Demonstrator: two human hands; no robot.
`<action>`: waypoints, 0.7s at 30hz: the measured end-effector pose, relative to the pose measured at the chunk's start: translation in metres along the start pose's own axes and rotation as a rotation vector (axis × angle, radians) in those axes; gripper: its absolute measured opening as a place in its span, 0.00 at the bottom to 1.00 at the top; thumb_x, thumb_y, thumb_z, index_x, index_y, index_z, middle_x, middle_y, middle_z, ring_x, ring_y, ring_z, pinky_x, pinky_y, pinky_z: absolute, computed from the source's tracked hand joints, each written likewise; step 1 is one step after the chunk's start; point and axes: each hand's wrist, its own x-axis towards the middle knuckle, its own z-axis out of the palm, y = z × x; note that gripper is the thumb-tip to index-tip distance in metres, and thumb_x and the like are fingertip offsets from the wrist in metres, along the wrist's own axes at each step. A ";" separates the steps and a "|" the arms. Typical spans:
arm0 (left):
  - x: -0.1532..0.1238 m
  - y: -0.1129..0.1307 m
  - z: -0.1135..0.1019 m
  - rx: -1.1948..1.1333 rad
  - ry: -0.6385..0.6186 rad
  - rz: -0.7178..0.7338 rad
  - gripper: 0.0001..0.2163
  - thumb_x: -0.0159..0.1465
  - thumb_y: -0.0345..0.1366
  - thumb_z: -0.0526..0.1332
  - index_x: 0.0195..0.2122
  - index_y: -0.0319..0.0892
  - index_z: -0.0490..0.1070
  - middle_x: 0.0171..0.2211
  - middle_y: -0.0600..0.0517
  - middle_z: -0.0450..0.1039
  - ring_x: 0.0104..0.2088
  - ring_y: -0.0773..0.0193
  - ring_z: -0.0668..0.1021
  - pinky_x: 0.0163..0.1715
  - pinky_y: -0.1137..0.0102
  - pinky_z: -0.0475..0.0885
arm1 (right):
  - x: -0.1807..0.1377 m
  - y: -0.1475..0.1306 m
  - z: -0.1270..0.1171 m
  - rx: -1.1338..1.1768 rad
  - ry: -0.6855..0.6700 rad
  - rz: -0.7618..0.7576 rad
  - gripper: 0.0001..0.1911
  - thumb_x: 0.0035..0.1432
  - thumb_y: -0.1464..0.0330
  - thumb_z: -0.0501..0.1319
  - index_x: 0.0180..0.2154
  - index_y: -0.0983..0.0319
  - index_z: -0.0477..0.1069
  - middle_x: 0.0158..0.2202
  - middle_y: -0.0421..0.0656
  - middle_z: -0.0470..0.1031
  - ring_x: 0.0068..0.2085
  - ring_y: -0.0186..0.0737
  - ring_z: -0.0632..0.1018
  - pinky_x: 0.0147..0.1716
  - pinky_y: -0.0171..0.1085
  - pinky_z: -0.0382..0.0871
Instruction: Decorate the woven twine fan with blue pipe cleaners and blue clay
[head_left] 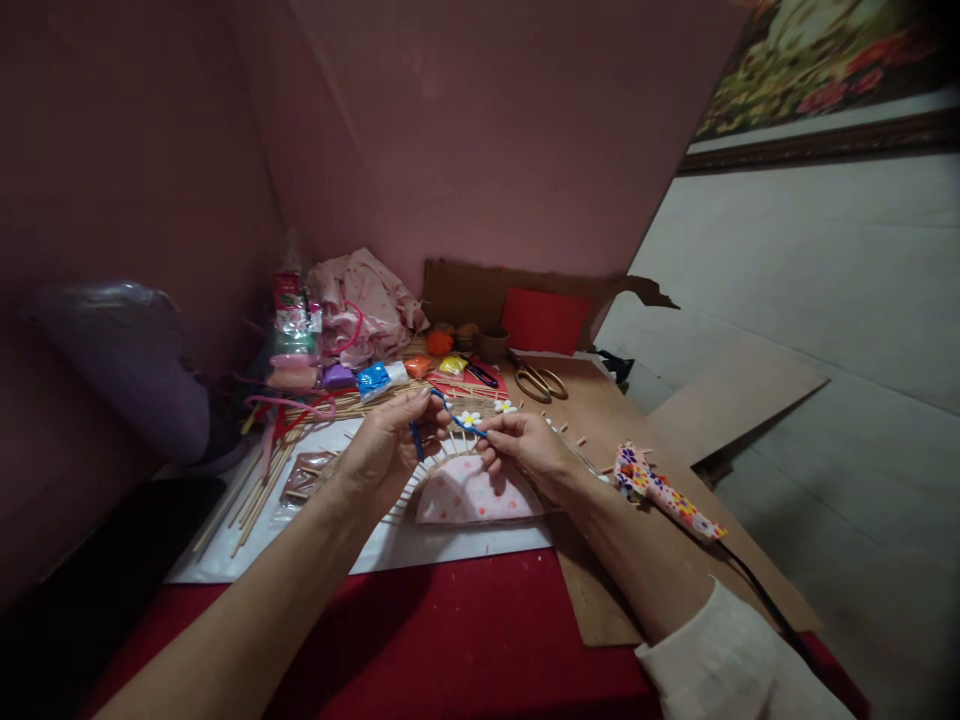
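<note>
My left hand (397, 440) is closed, pinching one end of a thin blue strand (466, 428) between thumb and fingertips. A loose blue length hangs below those fingers. My right hand (529, 450) is also closed, its thumb and forefinger on the strand's other end. The strand's material is too small to make out; it looks twisted. Just beneath both hands lies a half-round piece of pink dotted fabric (472, 492) with thin sticks fanning out around its curved edge. White flowers with yellow centres (470, 419) sit along the arc behind it.
Scissors with gold handles (541, 383) lie at the back. A flower-patterned tool (667, 495) with a black cord rests on brown cardboard (600, 595) at right. Long thin sticks (259, 495), a blue packet (373, 380) and pink cloth (367, 300) are at left and back.
</note>
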 end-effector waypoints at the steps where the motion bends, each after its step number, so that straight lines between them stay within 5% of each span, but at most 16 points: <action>1: 0.000 0.000 0.000 0.001 -0.005 0.001 0.05 0.58 0.34 0.61 0.28 0.37 0.72 0.24 0.51 0.73 0.24 0.69 0.74 0.25 0.74 0.69 | 0.000 0.000 0.000 -0.007 -0.006 0.001 0.05 0.52 0.72 0.63 0.32 0.67 0.69 0.22 0.41 0.73 0.18 0.29 0.72 0.14 0.29 0.69; 12: 0.002 -0.001 -0.004 -0.020 -0.018 -0.009 0.05 0.58 0.32 0.60 0.29 0.37 0.72 0.24 0.52 0.72 0.24 0.70 0.74 0.27 0.75 0.69 | -0.002 -0.007 0.003 0.028 -0.029 0.064 0.07 0.60 0.68 0.57 0.35 0.67 0.67 0.24 0.44 0.73 0.19 0.31 0.73 0.16 0.31 0.69; 21: 0.002 -0.001 -0.005 -0.020 -0.027 -0.002 0.05 0.60 0.32 0.59 0.29 0.37 0.71 0.25 0.52 0.72 0.24 0.70 0.73 0.28 0.75 0.69 | -0.002 -0.010 0.003 0.023 0.024 0.065 0.05 0.55 0.79 0.56 0.35 0.68 0.67 0.29 0.47 0.76 0.25 0.33 0.78 0.23 0.30 0.73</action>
